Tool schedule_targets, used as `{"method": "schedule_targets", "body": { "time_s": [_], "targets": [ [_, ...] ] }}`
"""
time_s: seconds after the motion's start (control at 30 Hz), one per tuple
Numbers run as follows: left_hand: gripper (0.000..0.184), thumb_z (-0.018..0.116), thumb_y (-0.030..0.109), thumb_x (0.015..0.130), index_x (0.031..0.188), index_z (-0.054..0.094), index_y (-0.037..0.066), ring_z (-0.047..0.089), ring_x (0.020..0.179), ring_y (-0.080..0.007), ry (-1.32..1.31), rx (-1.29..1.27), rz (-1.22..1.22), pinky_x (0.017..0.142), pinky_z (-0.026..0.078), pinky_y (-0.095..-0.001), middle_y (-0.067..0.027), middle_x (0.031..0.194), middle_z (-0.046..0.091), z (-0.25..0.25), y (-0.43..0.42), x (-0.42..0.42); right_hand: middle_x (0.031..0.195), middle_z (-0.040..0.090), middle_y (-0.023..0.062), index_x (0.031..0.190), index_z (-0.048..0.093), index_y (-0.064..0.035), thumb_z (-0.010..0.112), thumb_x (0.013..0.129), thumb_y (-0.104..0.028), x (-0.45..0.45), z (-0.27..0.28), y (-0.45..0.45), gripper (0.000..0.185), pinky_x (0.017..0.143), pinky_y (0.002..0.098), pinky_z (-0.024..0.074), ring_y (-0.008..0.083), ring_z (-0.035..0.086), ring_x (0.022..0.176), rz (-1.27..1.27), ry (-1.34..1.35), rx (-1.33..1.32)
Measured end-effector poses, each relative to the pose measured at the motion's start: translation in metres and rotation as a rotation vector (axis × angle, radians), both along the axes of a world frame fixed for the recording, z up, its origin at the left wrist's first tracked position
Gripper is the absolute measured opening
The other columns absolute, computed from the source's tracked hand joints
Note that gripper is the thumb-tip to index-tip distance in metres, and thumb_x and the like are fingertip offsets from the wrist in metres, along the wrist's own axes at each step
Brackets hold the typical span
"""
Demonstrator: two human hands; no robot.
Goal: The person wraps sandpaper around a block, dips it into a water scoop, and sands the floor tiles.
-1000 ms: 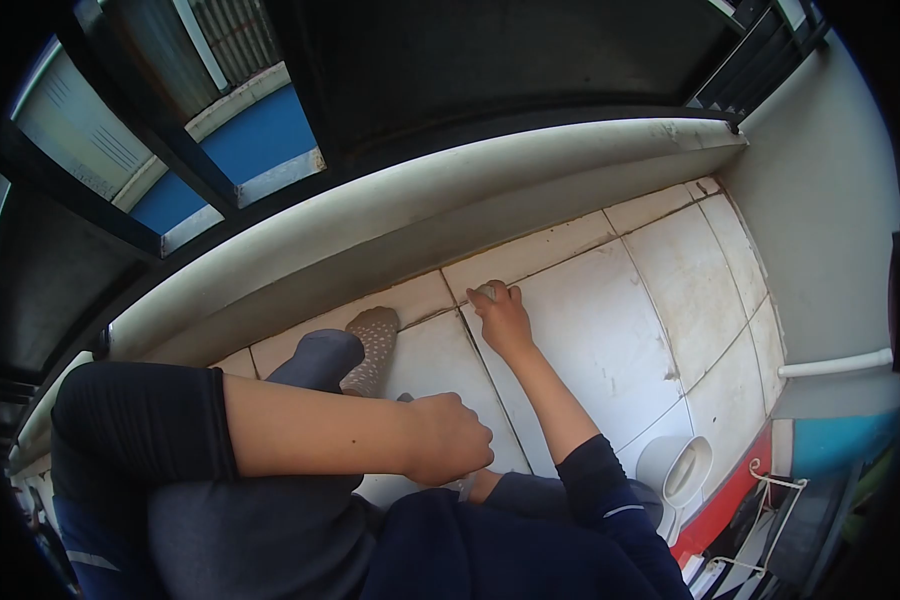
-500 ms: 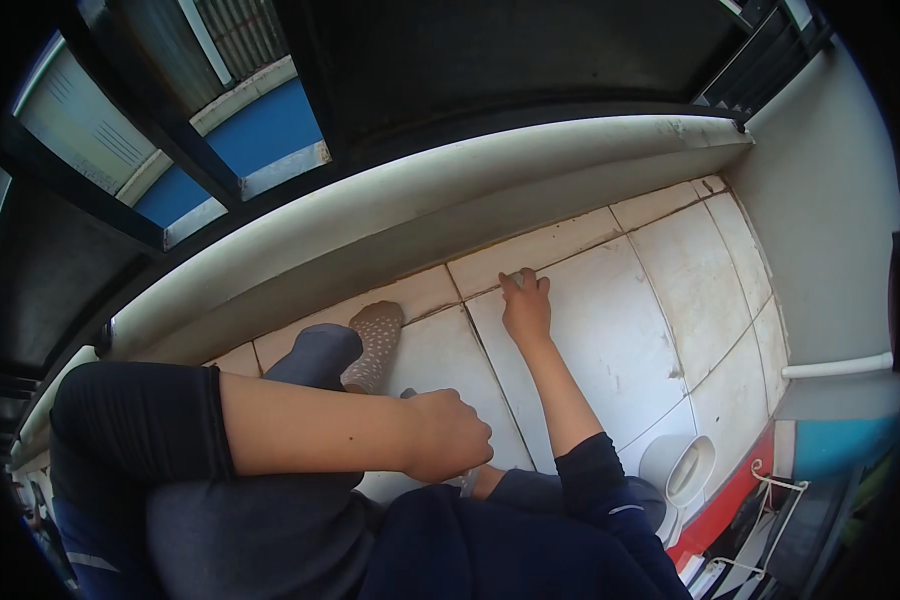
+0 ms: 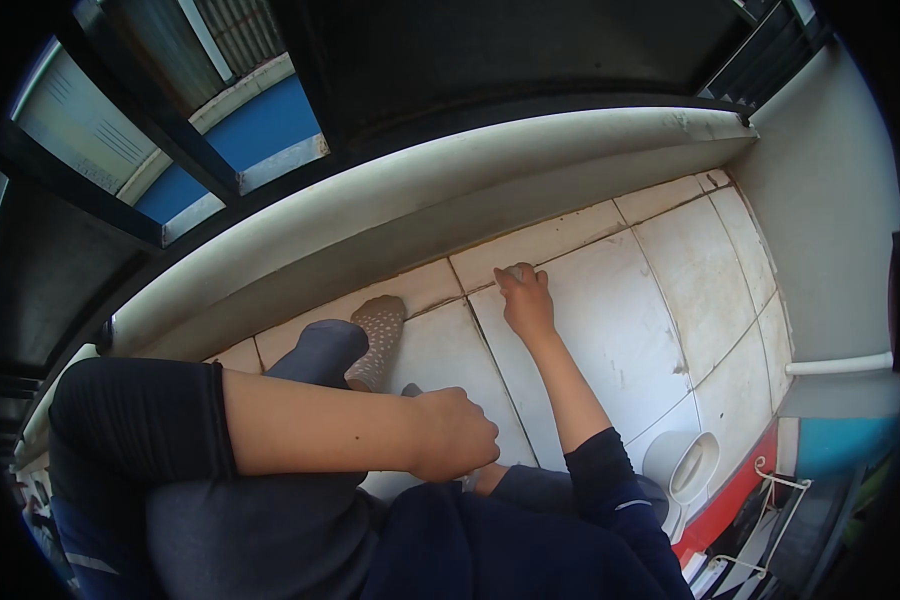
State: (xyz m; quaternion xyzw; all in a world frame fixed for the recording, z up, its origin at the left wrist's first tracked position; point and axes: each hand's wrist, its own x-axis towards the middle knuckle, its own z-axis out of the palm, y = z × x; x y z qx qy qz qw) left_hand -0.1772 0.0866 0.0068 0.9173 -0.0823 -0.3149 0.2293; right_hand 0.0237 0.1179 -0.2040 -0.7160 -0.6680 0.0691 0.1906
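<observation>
My right hand (image 3: 526,303) is stretched out to the floor, its fingers closed round a small grey piece (image 3: 516,272) that shows only in part. It works at the dark joint between the white floor tiles (image 3: 600,300). My left hand (image 3: 455,433) is closed in a fist over my lower leg, near the middle of the view. A small grey tip (image 3: 411,390) pokes out beside its wrist; what the fist holds is hidden. A foot in a dotted brown sock (image 3: 378,340) rests on the tiles left of my right hand.
A white dipper (image 3: 660,462) with a handle stands right of my knee. A low rounded ledge (image 3: 420,180) under a dark metal gate (image 3: 470,60) bounds the floor ahead. At right are a wall (image 3: 820,220), a white pipe (image 3: 840,366) and a wire rack (image 3: 798,520).
My right hand has shifted very slightly and its fingers have curled tighter round the grey piece. The left hand stays a fist, with slightly more of the grey tip showing.
</observation>
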Motion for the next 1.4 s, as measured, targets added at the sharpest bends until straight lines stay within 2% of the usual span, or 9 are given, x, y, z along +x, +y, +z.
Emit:
{"method": "schedule_targets", "body": {
  "time_s": [0.1,0.27,0.43,0.57,0.73,0.9,1.0,1.23,1.4],
  "targets": [
    [0.024,0.051,0.029,0.091,0.101,0.062,0.010,0.061,0.093,-0.0242,-0.009,0.017,0.004,0.078,0.048,-0.0388,-0.0063,0.096,0.060,0.001,0.001,-0.002,0.120,0.050,0.0155,0.113,0.065,-0.0142,0.062,0.077,-0.002,-0.005,-0.008,0.003,0.038,0.075,0.0394,0.0518,0.0367,0.046,0.098,-0.133,-0.085,0.042],
    [0.024,0.052,0.029,0.091,0.101,0.062,0.010,0.061,0.094,-0.0238,-0.006,0.031,-0.010,0.078,0.048,-0.0382,-0.0062,0.096,0.060,0.001,0.001,0.001,0.118,0.050,0.0157,0.112,0.065,-0.0114,0.060,0.074,0.003,-0.005,0.001,-0.003,0.041,0.074,0.0393,0.0530,0.0373,0.046,0.098,0.127,0.023,-0.010],
    [0.024,0.052,0.028,0.090,0.101,0.062,0.010,0.061,0.093,-0.0237,-0.012,0.027,-0.007,0.077,0.049,-0.0382,-0.0062,0.096,0.060,0.000,0.000,-0.002,0.121,0.052,0.0136,0.112,0.065,-0.0129,0.062,0.077,0.000,-0.008,-0.002,0.003,0.037,0.080,0.0409,0.0507,0.0354,0.047,0.099,-0.116,-0.115,-0.002],
    [0.024,0.052,0.028,0.090,0.101,0.062,0.010,0.061,0.094,-0.0239,-0.001,0.023,-0.006,0.078,0.048,-0.0386,-0.0063,0.096,0.060,0.002,0.000,0.001,0.117,0.053,0.0120,0.111,0.066,-0.0140,0.060,0.074,0.002,-0.012,0.002,-0.007,0.041,0.074,0.0396,0.0526,0.0349,0.047,0.100,0.126,0.032,0.022],
    [0.024,0.052,0.027,0.090,0.101,0.062,0.009,0.061,0.093,-0.0244,-0.006,0.010,0.004,0.078,0.048,-0.0390,-0.0066,0.097,0.060,0.001,0.000,-0.002,0.120,0.052,0.0141,0.112,0.065,-0.0135,0.059,0.074,0.004,0.017,0.001,0.006,0.042,0.073,0.0404,0.0531,0.0363,0.047,0.101,-0.199,-0.050,0.011],
    [0.024,0.053,0.028,0.089,0.101,0.062,0.009,0.061,0.093,-0.0247,0.012,0.018,-0.038,0.077,0.048,-0.0390,-0.0065,0.097,0.060,-0.002,-0.003,0.002,0.120,0.052,0.0140,0.113,0.065,-0.0137,0.059,0.072,0.004,0.001,0.000,-0.005,0.045,0.076,0.0394,0.0539,0.0371,0.047,0.103,0.178,-0.044,-0.011],
    [0.023,0.053,0.028,0.089,0.101,0.062,0.010,0.061,0.094,-0.0246,0.015,-0.006,-0.017,0.078,0.048,-0.0390,-0.0063,0.097,0.060,-0.002,-0.005,0.002,0.117,0.053,0.0136,0.112,0.065,-0.0127,0.060,0.072,0.002,0.027,0.004,0.010,0.043,0.075,0.0395,0.0537,0.0366,0.047,0.104,-0.096,-0.115,-0.083],
    [0.024,0.053,0.029,0.090,0.102,0.062,0.010,0.061,0.094,-0.0242,0.015,0.027,-0.026,0.078,0.048,-0.0393,-0.0065,0.098,0.060,-0.001,-0.002,0.000,0.117,0.053,0.0145,0.113,0.065,-0.0143,0.061,0.076,-0.002,0.022,0.004,-0.002,0.039,0.076,0.0406,0.0531,0.0375,0.049,0.101,0.117,-0.046,-0.029],
    [0.024,0.053,0.029,0.090,0.102,0.061,0.010,0.061,0.093,-0.0245,-0.005,-0.010,0.009,0.078,0.048,-0.0398,-0.0066,0.097,0.059,0.000,-0.002,-0.005,0.119,0.053,0.0148,0.111,0.066,-0.0147,0.059,0.075,0.001,0.046,-0.006,0.009,0.040,0.075,0.0407,0.0539,0.0386,0.048,0.101,-0.164,-0.207,-0.008]
  ]
}}
